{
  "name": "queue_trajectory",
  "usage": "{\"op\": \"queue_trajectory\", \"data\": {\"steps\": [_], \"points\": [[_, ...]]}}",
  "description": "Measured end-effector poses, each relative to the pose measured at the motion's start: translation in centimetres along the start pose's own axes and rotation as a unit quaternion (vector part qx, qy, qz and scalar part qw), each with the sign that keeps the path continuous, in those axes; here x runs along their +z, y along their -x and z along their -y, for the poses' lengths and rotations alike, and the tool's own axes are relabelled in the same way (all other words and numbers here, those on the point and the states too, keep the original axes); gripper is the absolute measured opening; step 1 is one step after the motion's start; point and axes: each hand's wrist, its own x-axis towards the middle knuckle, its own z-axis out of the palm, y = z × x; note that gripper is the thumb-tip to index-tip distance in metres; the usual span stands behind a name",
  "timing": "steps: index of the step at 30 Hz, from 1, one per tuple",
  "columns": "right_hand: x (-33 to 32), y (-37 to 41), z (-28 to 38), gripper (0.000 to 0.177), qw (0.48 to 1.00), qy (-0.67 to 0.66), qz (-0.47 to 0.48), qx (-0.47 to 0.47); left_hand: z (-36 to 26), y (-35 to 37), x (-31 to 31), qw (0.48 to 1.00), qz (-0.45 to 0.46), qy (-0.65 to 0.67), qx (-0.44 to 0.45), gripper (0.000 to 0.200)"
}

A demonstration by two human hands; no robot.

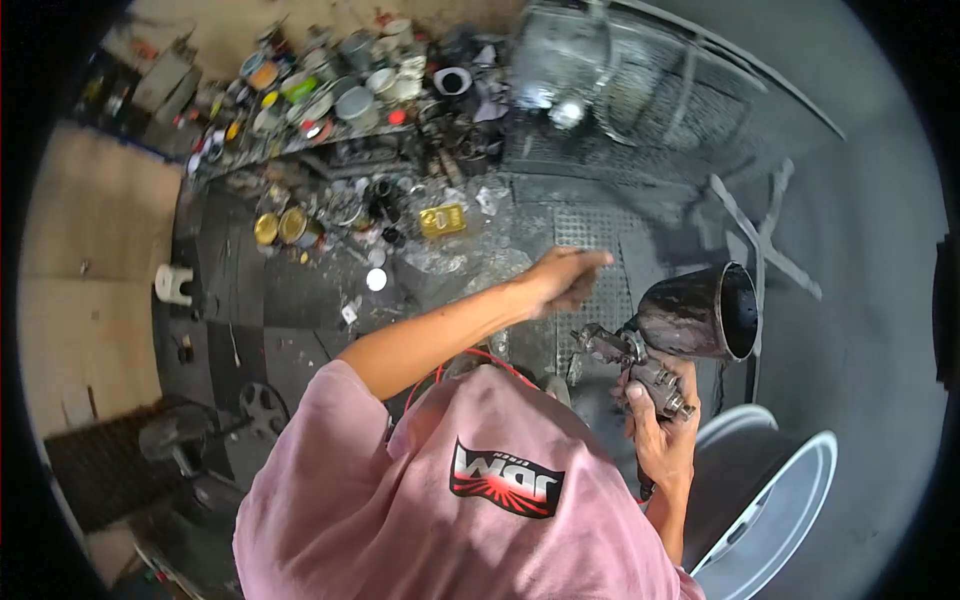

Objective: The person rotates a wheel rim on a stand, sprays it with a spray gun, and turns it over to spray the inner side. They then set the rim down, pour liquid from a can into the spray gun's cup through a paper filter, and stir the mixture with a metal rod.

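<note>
My right hand (pixel 665 420) is wrapped round a spray gun (pixel 640 365), which has a dark, paint-stained cup (pixel 690 310) tilted with its round opening toward the right. My left hand (pixel 565 280) is in the air left of the gun, apart from it; its fingers are blurred, one stretched to the right, and I see nothing held in it. A grey wheel rim (pixel 825 480) lies at the lower right, just beyond my right hand. A red hose (pixel 490 357) shows beside my shirt.
A cluttered bench (pixel 290 150) with cups and cans stands at the upper left. Gold cans (pixel 300 227) and a yellow container (pixel 443 220) are below it. A metal cross-shaped stand (pixel 762 240) is at the right. A white stool (pixel 174 284) stands at the left.
</note>
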Motion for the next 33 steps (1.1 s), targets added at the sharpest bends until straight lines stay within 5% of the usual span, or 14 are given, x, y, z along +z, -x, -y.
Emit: {"op": "queue_trajectory", "data": {"steps": [1,6,8,10,12,14,15,18,20,22,25,26,28,33], "points": [[1.0,-1.3,0.7,0.031,1.000,0.009,0.017,0.008,-0.3,0.4,-1.5,0.998,0.061,0.018,-0.014,0.039],[6.0,-8.2,3.0,0.033,0.994,0.048,0.094,0.016,-2.0,3.9,-8.7,0.995,-0.035,-0.049,0.076,0.033],[8.7,-11.1,3.8,0.032,0.984,0.091,0.155,-0.009,-1.6,5.4,-12.1,0.966,-0.125,-0.199,0.103,0.026],[11.4,-14.2,4.5,0.033,0.972,0.120,0.198,-0.048,-1.8,7.5,-14.3,0.974,-0.073,-0.191,0.100,0.028],[14.6,-16.9,4.6,0.037,0.943,0.179,0.248,-0.132,-1.2,10.0,-14.0,0.985,0.029,-0.127,0.118,0.044],[18.2,-18.8,4.0,0.042,0.915,0.192,0.293,-0.197,-2.9,12.4,-11.2,0.969,0.001,0.128,0.213,0.077],[20.0,-19.7,3.7,0.044,0.896,0.195,0.331,-0.222,-2.5,12.2,-11.6,0.971,-0.086,0.065,0.215,0.091],[25.4,-21.8,2.5,0.052,0.828,0.198,0.414,-0.322,-1.4,11.5,-11.5,0.910,-0.299,0.194,0.211,0.076],[29.7,-22.4,0.1,0.051,0.765,0.183,0.517,-0.338,-1.4,10.7,-12.2,0.758,-0.394,0.401,0.331,0.057],[32.1,-22.4,-3.2,0.049,0.694,0.183,0.582,-0.382,1.9,10.8,-15.0,0.751,-0.400,0.418,0.319,0.039],[33.4,-22.8,-4.3,0.050,0.644,0.158,0.619,-0.422,4.9,10.6,-17.0,0.601,-0.547,0.444,0.378,0.022],[33.6,-23.2,-5.5,0.050,0.643,0.154,0.625,-0.414,7.3,10.6,-18.1,0.555,-0.586,0.471,0.356,0.023],[33.7,-24.9,-9.4,0.057,0.660,0.166,0.671,-0.294,8.6,11.7,-18.9,0.581,-0.667,0.293,0.363,0.028],[33.6,-33.4,-22.7,0.064,0.684,0.337,0.635,-0.127,13.7,12.5,-26.9,0.580,-0.557,0.368,0.467,0.023]]}}
